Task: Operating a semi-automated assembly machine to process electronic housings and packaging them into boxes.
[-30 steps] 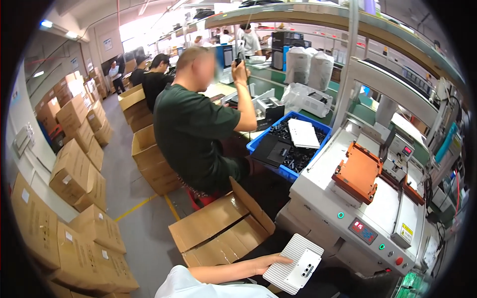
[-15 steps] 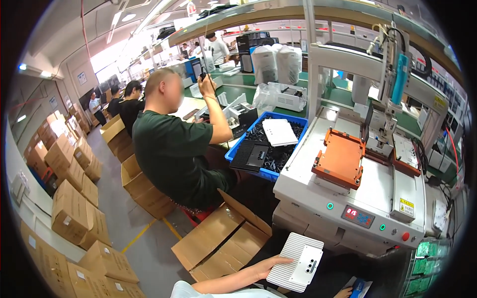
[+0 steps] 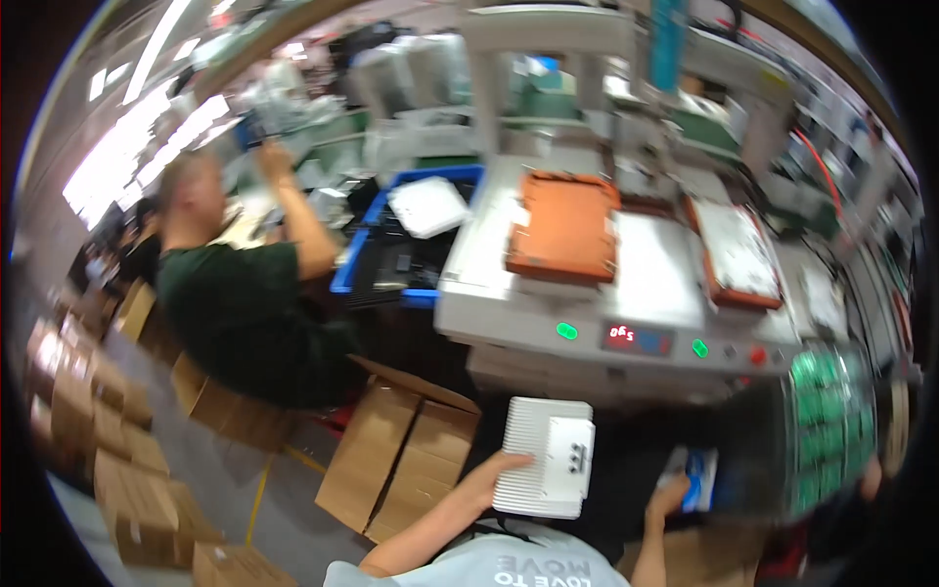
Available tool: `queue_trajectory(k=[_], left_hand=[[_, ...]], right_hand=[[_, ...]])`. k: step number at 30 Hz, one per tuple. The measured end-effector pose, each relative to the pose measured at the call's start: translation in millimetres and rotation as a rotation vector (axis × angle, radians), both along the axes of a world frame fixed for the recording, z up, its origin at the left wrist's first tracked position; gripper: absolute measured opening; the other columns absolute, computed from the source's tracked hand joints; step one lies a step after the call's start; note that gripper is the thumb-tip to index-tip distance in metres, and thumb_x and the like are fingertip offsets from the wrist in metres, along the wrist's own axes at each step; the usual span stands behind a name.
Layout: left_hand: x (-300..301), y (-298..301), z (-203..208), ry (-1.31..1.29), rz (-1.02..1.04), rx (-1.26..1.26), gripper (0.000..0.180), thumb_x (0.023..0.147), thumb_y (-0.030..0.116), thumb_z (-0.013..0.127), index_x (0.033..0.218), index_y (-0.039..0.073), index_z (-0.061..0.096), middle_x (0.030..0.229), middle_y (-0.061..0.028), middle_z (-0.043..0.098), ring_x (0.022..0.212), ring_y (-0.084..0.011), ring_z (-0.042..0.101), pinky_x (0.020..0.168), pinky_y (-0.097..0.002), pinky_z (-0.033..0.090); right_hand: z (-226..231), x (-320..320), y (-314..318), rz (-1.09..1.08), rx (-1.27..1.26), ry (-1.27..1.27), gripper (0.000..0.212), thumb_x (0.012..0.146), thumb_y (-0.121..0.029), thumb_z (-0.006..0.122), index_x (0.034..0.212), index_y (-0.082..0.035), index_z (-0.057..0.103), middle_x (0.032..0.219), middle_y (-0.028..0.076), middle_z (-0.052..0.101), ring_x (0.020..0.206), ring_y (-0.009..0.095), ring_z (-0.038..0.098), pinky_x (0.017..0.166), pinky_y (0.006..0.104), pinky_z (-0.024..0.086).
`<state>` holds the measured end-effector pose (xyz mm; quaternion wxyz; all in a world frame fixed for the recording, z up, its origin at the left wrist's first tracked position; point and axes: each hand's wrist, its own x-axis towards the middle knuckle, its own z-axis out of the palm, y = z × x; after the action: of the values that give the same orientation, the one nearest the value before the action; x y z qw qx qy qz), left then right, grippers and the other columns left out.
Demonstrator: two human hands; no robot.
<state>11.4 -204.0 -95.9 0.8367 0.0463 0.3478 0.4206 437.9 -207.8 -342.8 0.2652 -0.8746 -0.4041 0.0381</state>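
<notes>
White panel (image 3: 544,457), stiff and rectangular, is in the left hand (image 3: 494,477) in front of the person's light shirt (image 3: 489,563); fine parallel ribs line its left side, and small dark openings mark the smoother right part. At far left, matte brown cardboard boxes (image 3: 147,509) stand on the grey floor (image 3: 220,494). Nearer the panel is a wide carton (image 3: 401,450) with 1 flap raised and a dark slit between 2 others. Beyond it, a blue plastic tub (image 3: 350,259) holds a black slab (image 3: 377,271) and a flat white plate (image 3: 428,205). On the pale, smooth machine (image 3: 655,259) sit 2 blocky orange trays, the left tray (image 3: 562,230) showing its flat face, the right tray (image 3: 748,297) carrying a whitish sheet (image 3: 737,248). At right, a clear box (image 3: 868,391) contains rows of green pieces (image 3: 820,411).

The left fingers pinch the panel's left edge, thumb over the ribs. The right hand (image 3: 668,497) grasps a blurred blue-and-white item (image 3: 695,479); its exact finger gap cannot be told.
</notes>
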Motion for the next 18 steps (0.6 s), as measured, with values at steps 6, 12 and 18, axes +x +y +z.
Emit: queue_trajectory(k=[6,12,18], left_hand=[[6.8,-0.9,3.4,0.091,0.109,-0.058,0.036,0.085,0.004,0.069,0.119,-0.003,0.06,0.11,-0.0171,0.067,0.099,-0.028,0.068,0.088,-0.0405,0.058],[10.2,4.8,1.4,0.107,0.086,-0.082,0.035,0.084,0.002,0.069,0.117,-0.004,0.06,0.109,-0.0178,0.066,0.1,-0.0277,0.068,0.087,-0.0404,0.057],[11.4,7.7,-3.0,0.131,0.088,-0.101,0.036,0.085,0.003,0.068,0.118,-0.005,0.058,0.109,-0.0201,0.067,0.1,-0.0324,0.068,0.089,-0.0454,0.057]], right_hand=[[16.3,-7.9,-9.3,0.148,0.038,-0.243,0.06,0.076,-0.011,0.079,0.128,0.0,0.051,0.122,0.024,0.052,0.111,0.042,0.052,0.098,0.046,0.043],[17.7,-17.8,-16.9,0.206,0.147,-0.304,0.081,0.068,-0.014,0.087,0.136,-0.002,0.045,0.131,0.022,0.045,0.119,0.043,0.048,0.101,0.0486,0.04],[21.7,-19.9,-14.1,0.176,0.142,-0.185,0.079,0.071,-0.013,0.085,0.137,-0.001,0.043,0.132,0.022,0.045,0.12,0.043,0.049,0.101,0.0452,0.044]])
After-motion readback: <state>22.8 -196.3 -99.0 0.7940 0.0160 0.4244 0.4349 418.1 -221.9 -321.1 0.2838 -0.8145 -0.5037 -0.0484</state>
